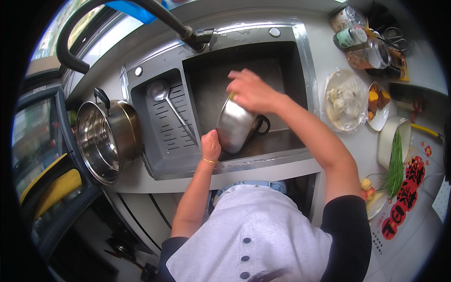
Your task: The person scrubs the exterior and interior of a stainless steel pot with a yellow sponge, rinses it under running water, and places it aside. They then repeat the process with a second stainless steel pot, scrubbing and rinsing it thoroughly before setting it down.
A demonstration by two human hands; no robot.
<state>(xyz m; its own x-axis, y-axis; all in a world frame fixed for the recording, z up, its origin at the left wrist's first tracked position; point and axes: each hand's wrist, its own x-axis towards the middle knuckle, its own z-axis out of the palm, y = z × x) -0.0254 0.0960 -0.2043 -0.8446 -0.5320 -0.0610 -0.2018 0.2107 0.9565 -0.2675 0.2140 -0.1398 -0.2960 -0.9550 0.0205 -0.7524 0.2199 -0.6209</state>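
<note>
A stainless steel pot (234, 123) is tilted on its side in the large basin of the sink (208, 67), its mouth turned to the left and its black handle (262, 125) on the right. My left hand (210, 146) grips its near edge, thumb up. At the far edge of the rim is my right hand (252, 93), blurred, with the fingers partly spread. A small yellowish thing (232, 95) shows beneath those fingers; what it is and whether I hold it cannot be made out. Most of the pot's inside is hidden.
A ladle (158, 91) lies in the smaller slotted basin (172, 151). The curved faucet (190, 35) arches over the upper left. A large steel pot (112, 141) stands left. Rightward are jars (356, 37), a plastic-covered plate (345, 100), sweet potato pieces (373, 100) and green chives (394, 169).
</note>
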